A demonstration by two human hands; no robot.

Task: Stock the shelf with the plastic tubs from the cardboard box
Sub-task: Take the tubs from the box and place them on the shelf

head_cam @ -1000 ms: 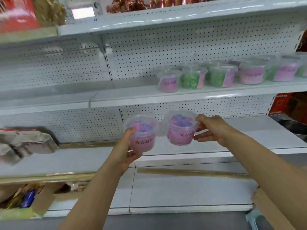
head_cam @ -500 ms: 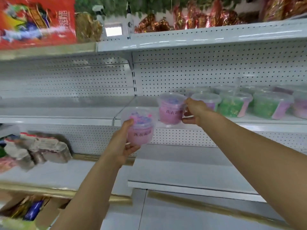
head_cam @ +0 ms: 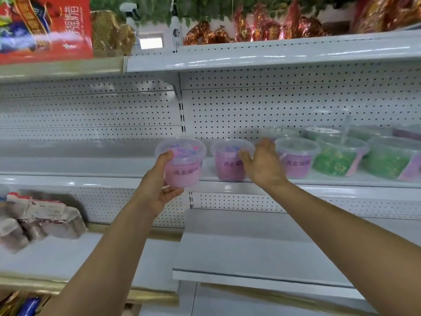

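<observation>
Left hand (head_cam: 159,190) grips a pink tub (head_cam: 182,164) from below and behind — thumb up along the near side under the rim, fingers curled beneath the base. The tub is upright, lidded, with dark characters printed on its pink front. It is held in the air at the front edge of the middle shelf (head_cam: 227,180), not resting on it, left of the row already there.

Right hand (head_cam: 262,165) is at a second pink tub (head_cam: 227,161), which stands on the shelf. Fingers are loosely spread; the thumb lies against the tub's right side, and the other fingers reach up past its rim. Whether the hand grips the tub or only touches it — cannot tell.

Just right of that hand stands a third pink tub (head_cam: 296,159) with the same printing, partly hidden by the fingers. Next along the row are two green tubs (head_cam: 337,159), each with a pink label on the side. More lidded tubs (head_cam: 323,132) sit behind them against the pegboard back panel (head_cam: 273,106), blurred.

Top shelf (head_cam: 273,53) carries a red box (head_cam: 45,28) at left and red-and-gold foil packs (head_cam: 262,28) further right, green leaves hanging above. On the lower shelf at far left, grey wrapped bundles (head_cam: 41,222), blurred. At the bottom left corner, a bit of coloured packaging (head_cam: 25,305), too small to read.
</observation>
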